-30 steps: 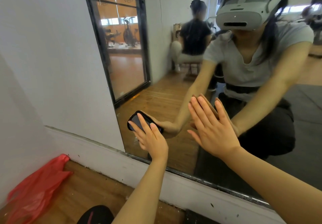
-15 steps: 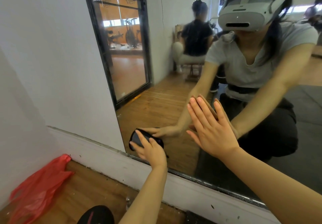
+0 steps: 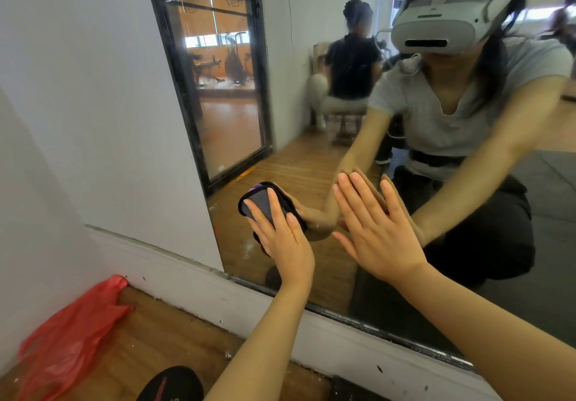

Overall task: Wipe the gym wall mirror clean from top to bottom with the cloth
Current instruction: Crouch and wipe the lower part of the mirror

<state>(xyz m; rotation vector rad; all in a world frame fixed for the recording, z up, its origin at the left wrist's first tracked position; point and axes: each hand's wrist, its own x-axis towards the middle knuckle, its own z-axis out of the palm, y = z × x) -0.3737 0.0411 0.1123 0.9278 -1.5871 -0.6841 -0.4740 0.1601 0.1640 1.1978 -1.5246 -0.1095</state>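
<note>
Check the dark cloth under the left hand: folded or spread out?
Folded: the dark grey cloth shows as a compact pad with rolled black edges, pressed on the wall mirror under the left hand.

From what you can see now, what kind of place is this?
Most likely a gym: the wall mirror reflects exercise machines and a wooden floor. The left hand presses a cloth on it.

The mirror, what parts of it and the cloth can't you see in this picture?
Head view only:
- Mirror: its top and right side are cut off by the picture's edges.
- Cloth: its lower part hides under the left hand.
- Glass behind the right hand: covered by the flat palm.
</note>
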